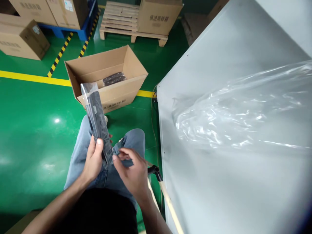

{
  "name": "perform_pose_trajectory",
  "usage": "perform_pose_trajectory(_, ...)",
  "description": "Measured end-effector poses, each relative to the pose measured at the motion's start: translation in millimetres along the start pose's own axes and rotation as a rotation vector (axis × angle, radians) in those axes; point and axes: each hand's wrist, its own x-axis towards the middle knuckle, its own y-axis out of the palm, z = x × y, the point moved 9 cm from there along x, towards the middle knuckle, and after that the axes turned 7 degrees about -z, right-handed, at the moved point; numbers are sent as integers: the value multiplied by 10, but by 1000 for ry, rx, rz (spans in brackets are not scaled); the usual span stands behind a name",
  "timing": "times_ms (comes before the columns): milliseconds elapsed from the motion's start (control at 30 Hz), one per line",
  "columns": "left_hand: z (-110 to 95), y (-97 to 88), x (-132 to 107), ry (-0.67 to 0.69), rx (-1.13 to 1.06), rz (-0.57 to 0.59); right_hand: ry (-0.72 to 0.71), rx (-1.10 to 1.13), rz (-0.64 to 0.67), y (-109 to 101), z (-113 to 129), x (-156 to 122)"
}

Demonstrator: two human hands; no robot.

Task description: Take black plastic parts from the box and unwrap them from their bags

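A: The bagged black part [97,113], where is it sitting?

B: It is standing nearly upright above the person's knees, its clear sleeve rising in front of the open carton. Going from big to small: the grey tabletop [219,182] is filling the right side, with a crumpled sheet of clear plastic film [243,110] lying across it. The green floor [31,130] is spreading out to the left, crossed by a yellow line.

A: And the carton?

B: The open cardboard box [107,78] is resting on the floor just beyond the knees, holding more dark bagged pieces [114,78]. Closed cartons and a wooden pallet [119,22] are standing farther back.

A: What are the hands doing?

B: The left hand [94,159] is gripping the lower part of the bag, thumb pressing on its front. The right hand [133,172] is hovering just beside the bag's bottom end, fingers curled, fingertips at its lower edge; whether they are pinching it, one cannot tell.
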Motion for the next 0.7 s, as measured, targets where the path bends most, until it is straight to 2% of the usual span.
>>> perform_pose_trajectory(133,7,74,-45,27,-48,41,-30,-15,38,183,53,-62)
perform_pose_trajectory(400,62,133,-82,35,6,72,-156,-146,-26,181,97,-97)
perform_pose_trajectory(600,-101,96,-63,146,178,87,-70,-105,7,146,-91,-80)
perform_pose_trajectory(700,-147,33,-30,150,246,81,-11,-46,51,100,-157,-12)
